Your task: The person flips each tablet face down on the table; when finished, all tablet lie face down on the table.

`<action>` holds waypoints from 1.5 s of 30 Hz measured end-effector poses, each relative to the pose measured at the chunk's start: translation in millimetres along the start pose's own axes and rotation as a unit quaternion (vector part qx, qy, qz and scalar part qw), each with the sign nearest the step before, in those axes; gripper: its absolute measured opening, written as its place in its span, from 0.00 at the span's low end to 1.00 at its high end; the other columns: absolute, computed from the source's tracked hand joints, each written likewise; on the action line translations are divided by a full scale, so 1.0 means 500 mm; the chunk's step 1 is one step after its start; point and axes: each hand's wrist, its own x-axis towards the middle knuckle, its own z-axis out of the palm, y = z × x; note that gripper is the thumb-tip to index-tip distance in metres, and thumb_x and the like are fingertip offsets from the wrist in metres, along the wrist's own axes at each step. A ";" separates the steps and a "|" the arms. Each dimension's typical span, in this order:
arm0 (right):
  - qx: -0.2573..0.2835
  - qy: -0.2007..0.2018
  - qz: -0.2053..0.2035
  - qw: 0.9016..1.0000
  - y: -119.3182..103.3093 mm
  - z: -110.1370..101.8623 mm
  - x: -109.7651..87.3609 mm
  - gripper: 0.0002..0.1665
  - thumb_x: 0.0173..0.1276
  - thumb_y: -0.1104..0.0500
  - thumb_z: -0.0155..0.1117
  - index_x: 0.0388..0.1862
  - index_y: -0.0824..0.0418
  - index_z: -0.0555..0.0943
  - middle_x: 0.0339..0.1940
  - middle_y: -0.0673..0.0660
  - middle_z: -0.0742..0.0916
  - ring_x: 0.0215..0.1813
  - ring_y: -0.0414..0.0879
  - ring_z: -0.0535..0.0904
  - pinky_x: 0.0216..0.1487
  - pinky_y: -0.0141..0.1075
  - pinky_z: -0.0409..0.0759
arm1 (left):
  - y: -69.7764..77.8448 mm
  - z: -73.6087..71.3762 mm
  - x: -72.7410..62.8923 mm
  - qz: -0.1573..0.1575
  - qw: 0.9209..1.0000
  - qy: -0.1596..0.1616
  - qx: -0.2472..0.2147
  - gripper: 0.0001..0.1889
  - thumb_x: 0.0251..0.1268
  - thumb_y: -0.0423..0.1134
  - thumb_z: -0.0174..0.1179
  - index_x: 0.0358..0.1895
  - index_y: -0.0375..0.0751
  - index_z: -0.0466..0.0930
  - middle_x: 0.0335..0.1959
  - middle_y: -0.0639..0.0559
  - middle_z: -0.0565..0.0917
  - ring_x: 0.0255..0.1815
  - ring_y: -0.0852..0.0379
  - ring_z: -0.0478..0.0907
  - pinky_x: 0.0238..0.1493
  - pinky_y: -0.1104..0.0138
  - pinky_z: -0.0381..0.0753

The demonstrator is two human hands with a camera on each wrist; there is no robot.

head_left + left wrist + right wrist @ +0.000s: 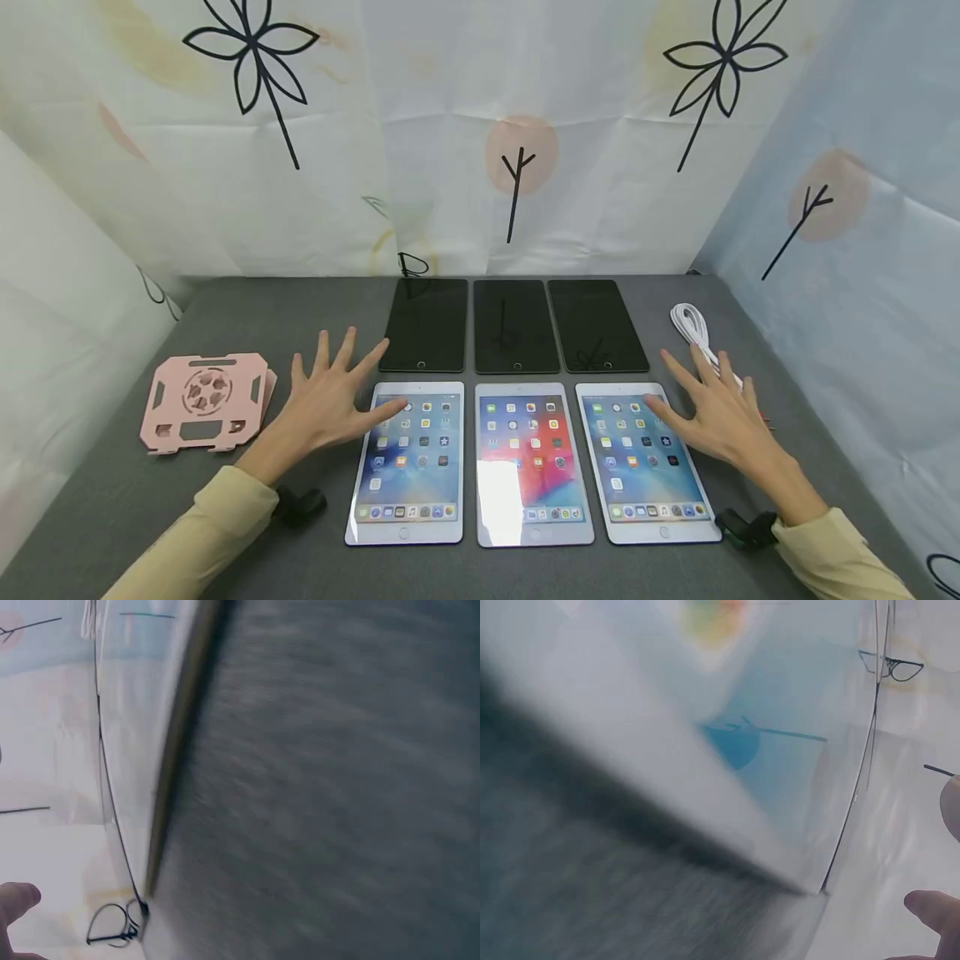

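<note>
Three white-framed tablets with lit app screens lie side by side: the left tablet (411, 467), the middle tablet (498, 429) and the right tablet (637, 475). My left hand (330, 400) is spread with straight fingers, its thumb overlapping the upper part of the left tablet's screen. On the other side, my right hand (716, 417) is spread likewise, thumb over the right tablet's upper right edge. Neither hand holds anything. In the right wrist view, a blurred tablet edge (645, 757) appears close up, with a fingertip (930, 907) at the side.
Behind these lie three dark-screened tablets, at left (427, 325), centre (516, 327) and right (597, 325). A pink cut-out stand (206, 400) sits left, and a coiled white cable (690, 323) right. Printed curtains (450, 167) border the grey table (315, 558).
</note>
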 end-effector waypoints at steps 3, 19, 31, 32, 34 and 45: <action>0.001 0.003 0.000 1.000 -0.009 0.001 0.011 0.51 0.69 0.29 0.57 0.82 0.54 0.60 0.81 0.77 0.58 0.78 0.84 0.47 0.67 0.83 0.47 | 0.019 -0.003 0.017 0.007 1.000 -0.006 -0.006 0.50 0.60 0.76 0.54 0.83 0.58 0.53 0.84 0.32 0.48 0.81 0.20 0.40 0.69 0.20 0.43; 0.040 -0.010 -0.005 0.999 -0.032 0.009 0.086 0.51 0.70 0.33 0.59 0.82 0.59 0.59 0.80 0.77 0.61 0.78 0.80 0.54 0.67 0.80 0.56 | 0.164 0.000 0.142 0.060 0.997 -0.033 -0.044 0.51 0.61 0.78 0.52 0.84 0.63 0.48 0.85 0.41 0.49 0.83 0.27 0.46 0.73 0.26 0.50; 0.066 -0.046 0.003 0.997 -0.034 0.018 0.142 0.53 0.70 0.37 0.61 0.82 0.64 0.57 0.76 0.79 0.64 0.74 0.80 0.60 0.68 0.76 0.61 | 0.288 0.034 0.236 0.086 0.991 -0.058 -0.081 0.52 0.61 0.78 0.51 0.84 0.60 0.46 0.77 0.41 0.68 0.71 0.38 0.71 0.62 0.43 0.78; 0.065 -0.051 0.004 0.997 -0.033 0.018 0.146 0.53 0.70 0.37 0.62 0.82 0.65 0.56 0.76 0.80 0.64 0.74 0.80 0.61 0.68 0.75 0.62 | 0.297 0.037 0.242 0.087 0.991 -0.059 -0.083 0.52 0.61 0.78 0.50 0.84 0.59 0.45 0.76 0.40 0.68 0.70 0.39 0.72 0.60 0.45 0.80; 0.063 -0.057 0.003 0.996 -0.032 0.019 0.152 0.54 0.69 0.37 0.64 0.82 0.66 0.56 0.74 0.81 0.65 0.72 0.81 0.63 0.67 0.75 0.64 | 0.315 0.041 0.252 0.086 0.990 -0.063 -0.094 0.53 0.61 0.78 0.51 0.84 0.58 0.46 0.75 0.40 0.69 0.69 0.39 0.74 0.58 0.46 0.82; 0.072 -0.090 0.021 0.993 -0.020 0.024 0.171 0.63 0.62 0.38 0.72 0.79 0.76 0.55 0.66 0.82 0.71 0.63 0.76 0.68 0.61 0.70 0.70 | 0.389 0.086 0.286 0.065 0.979 -0.100 -0.164 0.55 0.60 0.76 0.57 0.84 0.50 0.49 0.66 0.44 0.81 0.60 0.48 0.83 0.34 0.65 0.82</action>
